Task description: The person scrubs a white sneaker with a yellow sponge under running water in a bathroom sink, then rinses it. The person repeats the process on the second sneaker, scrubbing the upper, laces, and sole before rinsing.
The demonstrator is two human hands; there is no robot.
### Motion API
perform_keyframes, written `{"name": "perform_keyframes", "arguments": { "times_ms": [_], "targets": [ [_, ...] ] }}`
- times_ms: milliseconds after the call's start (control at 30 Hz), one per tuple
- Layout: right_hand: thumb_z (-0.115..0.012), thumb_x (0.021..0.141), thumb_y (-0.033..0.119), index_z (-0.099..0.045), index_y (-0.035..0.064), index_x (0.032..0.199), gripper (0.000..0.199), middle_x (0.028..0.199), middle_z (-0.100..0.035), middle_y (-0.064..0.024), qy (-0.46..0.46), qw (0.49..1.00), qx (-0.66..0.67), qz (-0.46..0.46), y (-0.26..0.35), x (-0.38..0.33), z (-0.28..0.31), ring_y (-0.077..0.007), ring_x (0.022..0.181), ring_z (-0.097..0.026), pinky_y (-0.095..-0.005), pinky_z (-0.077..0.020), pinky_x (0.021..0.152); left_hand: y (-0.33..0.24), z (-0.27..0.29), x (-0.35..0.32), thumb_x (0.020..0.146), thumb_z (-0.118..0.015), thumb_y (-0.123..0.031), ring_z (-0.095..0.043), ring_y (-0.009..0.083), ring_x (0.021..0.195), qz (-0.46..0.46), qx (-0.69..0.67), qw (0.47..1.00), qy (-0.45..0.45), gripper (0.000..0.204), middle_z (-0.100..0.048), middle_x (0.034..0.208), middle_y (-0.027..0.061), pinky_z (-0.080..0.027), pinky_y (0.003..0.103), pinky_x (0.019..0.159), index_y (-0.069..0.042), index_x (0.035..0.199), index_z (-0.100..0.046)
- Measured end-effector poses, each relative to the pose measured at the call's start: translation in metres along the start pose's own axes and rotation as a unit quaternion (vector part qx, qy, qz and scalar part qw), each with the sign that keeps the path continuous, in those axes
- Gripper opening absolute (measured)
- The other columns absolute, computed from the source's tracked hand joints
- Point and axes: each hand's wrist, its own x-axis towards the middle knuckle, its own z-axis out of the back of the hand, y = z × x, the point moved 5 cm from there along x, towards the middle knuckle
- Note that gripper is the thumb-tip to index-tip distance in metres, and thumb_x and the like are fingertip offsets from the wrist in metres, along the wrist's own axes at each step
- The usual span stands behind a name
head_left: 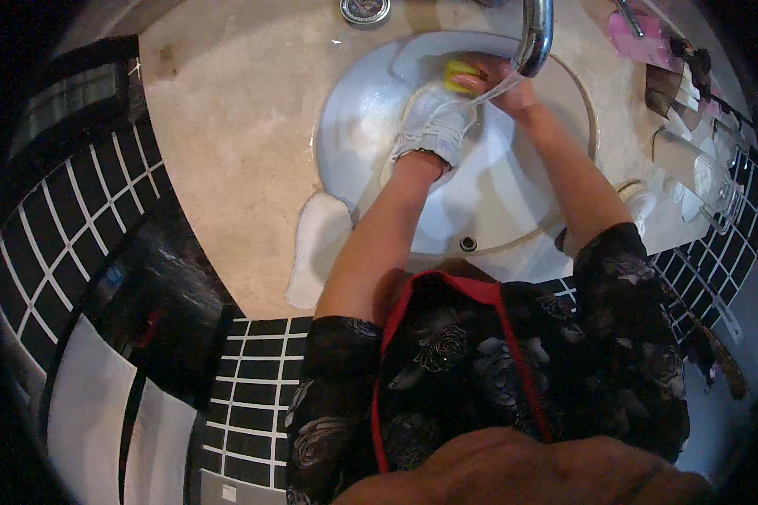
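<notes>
A white lace-up sneaker (436, 126) is over the basin, its toe toward the far side. My left hand (426, 162) reaches in through its opening and holds it from inside, the fingers hidden. In my right hand (499, 82) is a small yellow sponge (461, 77), pressed near the sneaker's toe. A stream of water (499, 89) runs from the chrome faucet (534, 42) by my right hand toward the sneaker. The white oval sink (358, 109) lies under both hands.
A white insole (318, 244) lies on the beige counter (227, 160) left of the basin. Another white shoe (638, 209) stands by my right forearm. A pink item (644, 40) and a clear plastic container (699, 172) are along the right side. A round metal piece (365, 10) sits at the back.
</notes>
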Motion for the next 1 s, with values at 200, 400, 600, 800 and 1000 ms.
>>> {"name": "perform_keyframes", "arguments": {
  "times_ms": [200, 400, 600, 800, 1000],
  "targets": [
    [-0.071, 0.082, 0.048, -0.073, 0.0130, 0.105, 0.042, 0.101, -0.072, -0.0109, 0.176, 0.974, -0.140, 0.040, 0.083, 0.022, -0.052, -0.0312, 0.091, -0.067, -0.0390, -0.0532, 0.081, -0.001, -0.016, -0.033, 0.091, -0.051, -0.034, -0.044, 0.0334, 0.132, 0.033, 0.265, 0.963, 0.012, 0.048, -0.050, 0.141, 0.0145, -0.032, 0.042, 0.111, -0.017, 0.136, -0.052],
    [-0.070, 0.086, 0.041, -0.072, 0.0081, 0.107, 0.039, 0.097, -0.072, -0.0114, 0.021, 0.972, -0.160, -0.173, -0.014, -0.012, 0.015, -0.0273, 0.085, -0.069, -0.0387, -0.0537, 0.075, -0.002, 0.008, -0.010, 0.089, -0.050, -0.027, -0.066, 0.0330, 0.092, 0.039, -0.098, 0.975, -0.195, 0.029, -0.069, 0.095, 0.0174, -0.049, 0.043, 0.087, -0.009, 0.089, -0.073],
    [-0.071, 0.078, 0.053, -0.074, 0.0194, 0.106, 0.044, 0.093, -0.073, -0.0077, -0.014, 0.983, -0.136, 0.123, 0.048, -0.031, -0.068, -0.0274, 0.083, -0.070, -0.0399, -0.0545, 0.071, 0.016, -0.037, -0.026, 0.098, -0.045, -0.036, -0.044, 0.0301, 0.134, 0.042, 0.207, 0.976, -0.045, 0.050, -0.044, 0.147, 0.0135, -0.037, 0.039, 0.110, -0.015, 0.143, -0.044],
    [-0.059, 0.085, 0.063, -0.071, 0.0161, 0.111, 0.055, 0.098, -0.072, -0.0123, -0.013, 0.961, -0.159, -0.227, -0.023, -0.030, 0.010, -0.0286, 0.089, -0.070, -0.0391, -0.0548, 0.073, 0.012, -0.009, 0.007, 0.096, -0.047, -0.032, -0.052, 0.0335, 0.124, 0.047, -0.007, 0.998, -0.033, 0.041, -0.056, 0.133, 0.0179, -0.041, 0.041, 0.104, -0.010, 0.128, -0.057],
    [-0.067, 0.078, 0.064, -0.074, 0.0231, 0.107, 0.051, 0.094, -0.073, -0.0061, -0.094, 0.986, -0.053, -0.127, 0.065, -0.092, -0.041, -0.0271, 0.079, -0.071, -0.0368, -0.0555, 0.067, 0.018, -0.036, -0.014, 0.090, -0.055, -0.045, -0.038, 0.0278, 0.139, 0.047, 0.187, 0.975, 0.106, 0.065, -0.036, 0.154, 0.0104, -0.031, 0.043, 0.116, -0.018, 0.147, -0.038]
  ]
}}
